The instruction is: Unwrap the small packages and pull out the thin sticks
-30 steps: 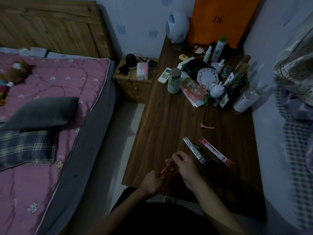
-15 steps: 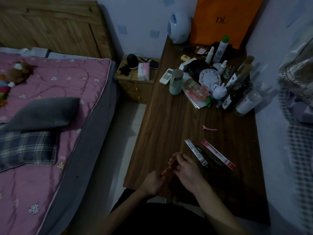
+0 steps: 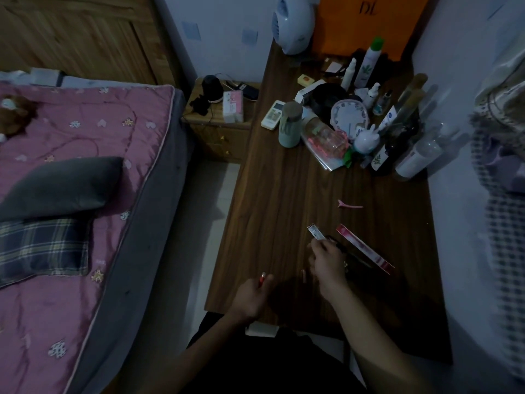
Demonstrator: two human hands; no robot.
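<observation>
While lit dimly, left hand (image 3: 251, 298): curled round thin red pencil (image 3: 262, 279), tip up, clear of counter (image 3: 284, 200)
Right hand (image 3: 326, 261): pinches white slim box (image 3: 316, 232), lifting its near end

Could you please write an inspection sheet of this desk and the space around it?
Surface: dark wooden desk, dimly lit.
Job's things: thin red pen-like stick in left hand; white slim box under right hand; red slim box beside it.
Clutter: bottles, round clock, pink hair clip.
Hands: left grips stick; right pinches white box.
Cables: dark cord on nightstand.
Surroundings: pink bed, orange bag.
</observation>
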